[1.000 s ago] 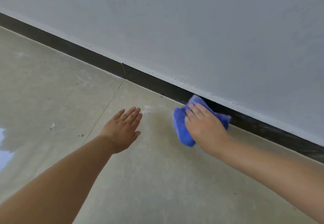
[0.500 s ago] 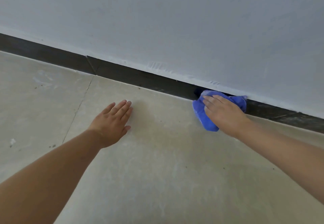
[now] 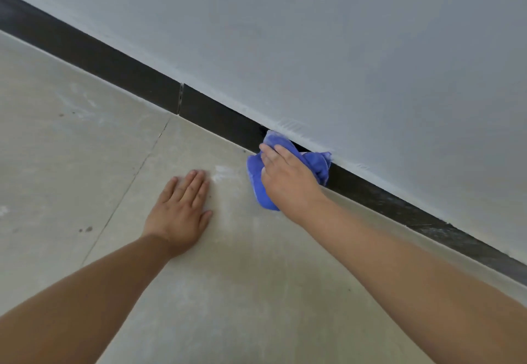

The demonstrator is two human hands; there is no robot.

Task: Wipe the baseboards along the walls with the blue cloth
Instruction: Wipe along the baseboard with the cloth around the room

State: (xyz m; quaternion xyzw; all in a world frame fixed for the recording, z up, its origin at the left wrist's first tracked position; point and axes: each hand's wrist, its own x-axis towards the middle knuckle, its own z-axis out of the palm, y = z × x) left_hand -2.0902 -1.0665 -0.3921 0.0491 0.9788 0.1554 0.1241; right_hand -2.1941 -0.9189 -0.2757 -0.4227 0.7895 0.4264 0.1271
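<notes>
Both hands down | right hand (image 3: 288, 181) pressing blue cloth (image 3: 258, 184) slid back left along baseboard (image 3: 216, 112) | left hand (image 3: 179, 207) now flat, bracing on floor (image 3: 71, 150) | wiping's ongoing

One head-worn wide-angle view looks forward and down, close over the floor (image 3: 85, 135), tilted so the baseboard (image 3: 142, 81) runs diagonally toward lower right.
</notes>
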